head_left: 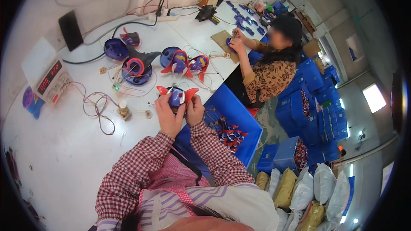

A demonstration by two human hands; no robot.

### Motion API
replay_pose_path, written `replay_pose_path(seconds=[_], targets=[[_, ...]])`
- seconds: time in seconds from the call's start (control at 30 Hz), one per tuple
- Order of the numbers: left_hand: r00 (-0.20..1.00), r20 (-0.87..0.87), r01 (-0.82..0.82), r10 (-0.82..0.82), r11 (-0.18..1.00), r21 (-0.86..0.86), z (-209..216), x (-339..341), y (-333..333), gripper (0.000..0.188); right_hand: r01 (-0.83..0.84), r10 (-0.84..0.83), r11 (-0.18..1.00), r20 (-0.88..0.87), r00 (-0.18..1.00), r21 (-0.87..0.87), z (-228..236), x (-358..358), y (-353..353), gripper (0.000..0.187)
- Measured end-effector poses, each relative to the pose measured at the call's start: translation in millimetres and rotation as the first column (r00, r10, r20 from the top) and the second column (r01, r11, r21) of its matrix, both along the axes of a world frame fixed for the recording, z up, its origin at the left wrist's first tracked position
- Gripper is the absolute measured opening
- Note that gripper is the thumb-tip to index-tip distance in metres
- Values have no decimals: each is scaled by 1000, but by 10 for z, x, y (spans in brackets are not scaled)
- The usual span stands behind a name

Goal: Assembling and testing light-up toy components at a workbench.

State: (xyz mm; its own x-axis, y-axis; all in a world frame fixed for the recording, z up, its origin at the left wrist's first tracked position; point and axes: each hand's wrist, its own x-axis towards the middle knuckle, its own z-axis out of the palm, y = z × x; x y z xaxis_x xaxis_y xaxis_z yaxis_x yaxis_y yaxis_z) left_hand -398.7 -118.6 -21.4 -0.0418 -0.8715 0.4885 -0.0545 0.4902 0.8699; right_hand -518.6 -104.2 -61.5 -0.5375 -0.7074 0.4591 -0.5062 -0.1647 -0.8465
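Just above the table's front edge I hold a blue, white and red plastic toy part (176,97) with two red fin-like ends. My left hand (168,115) is closed round its left side. My right hand (195,110) grips the right side near a red fin. The fingers cover much of its lower half. Beyond my hands lie similar purple and red toy parts (180,64) with thin wires. To their left, a dark, horn-shaped piece with a red ring (136,66) rests on a round blue base (138,79).
A power supply (53,77) with a red display stands at the left, its wires running to a small brass-coloured fitting (124,111). A blue bin (252,139) of red and blue parts sits by my right arm. A co-worker (274,64) handles a blue part at the far right.
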Motion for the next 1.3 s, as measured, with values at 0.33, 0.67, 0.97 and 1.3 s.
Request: replay_pose_path(seconds=[0.33,0.67,0.97,1.3], targets=[[1000,19,2,-4,997,83,-23,97,-83,64,70,-68,997,-65,996,34,35,68,-35,21],[921,-377,237,-99,910,340,46,56,-75,78,66,-62,996,-50,997,62,96,116,28,23],[879,-462,334,-115,841,426,294,235,-31,85,-205,188,979,316,930,22,153,-49,44,23],[587,-762,620,-272,757,207,1071,739,623,71,-500,388,839,881,269,-217,608,-280,513,22]])
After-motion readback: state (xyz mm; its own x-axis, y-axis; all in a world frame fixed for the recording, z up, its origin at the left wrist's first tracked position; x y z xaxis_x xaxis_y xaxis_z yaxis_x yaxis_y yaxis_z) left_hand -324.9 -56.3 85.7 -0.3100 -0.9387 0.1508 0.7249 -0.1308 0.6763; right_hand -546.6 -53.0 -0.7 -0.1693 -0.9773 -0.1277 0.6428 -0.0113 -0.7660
